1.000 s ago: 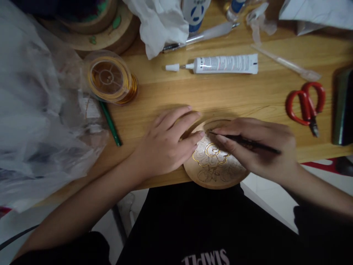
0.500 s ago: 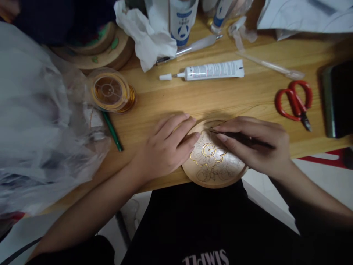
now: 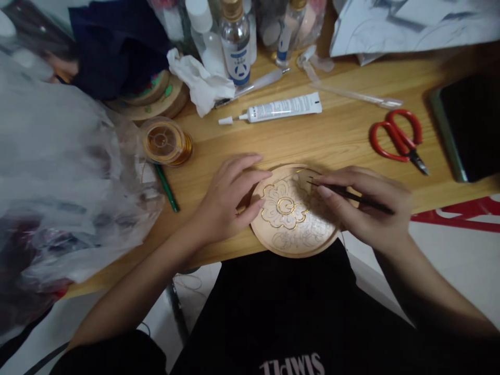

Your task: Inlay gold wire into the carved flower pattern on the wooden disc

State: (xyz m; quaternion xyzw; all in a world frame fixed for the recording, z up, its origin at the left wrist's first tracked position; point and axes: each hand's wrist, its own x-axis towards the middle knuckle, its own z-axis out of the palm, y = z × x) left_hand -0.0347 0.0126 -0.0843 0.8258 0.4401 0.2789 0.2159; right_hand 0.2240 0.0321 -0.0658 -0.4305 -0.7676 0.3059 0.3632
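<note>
A round wooden plaque (image 3: 291, 250) lies at the table's front edge, with a pencil-drawn flower design on its face. Gold wire (image 3: 286, 207) follows the petals and the flower's centre. A short gold piece shows near the top rim. My left hand (image 3: 230, 200) has its fingers apart, with the fingertips resting on the plaque's left rim. Between the thumb and fingers of my right hand (image 3: 369, 205) is a pair of dark tweezers (image 3: 351, 195). Their slim tips are over the plaque's upper right part; whether they pinch anything is too small to tell.
Behind the plaque lie a white glue tube (image 3: 285, 108), its cap (image 3: 225, 121) and a craft knife (image 3: 261, 82). Red-handled cutters (image 3: 398, 138) and a phone (image 3: 472, 125) are right. A wire spool (image 3: 166, 141), green pencil (image 3: 167, 188) and plastic bag (image 3: 78, 172) are left; bottles (image 3: 237, 47) stand behind.
The view has shifted, showing more of the table's back. My left fingers have drawn back to the plaque's rim, and the tweezers' tips have moved right, uncovering the gold piece by the top rim.
</note>
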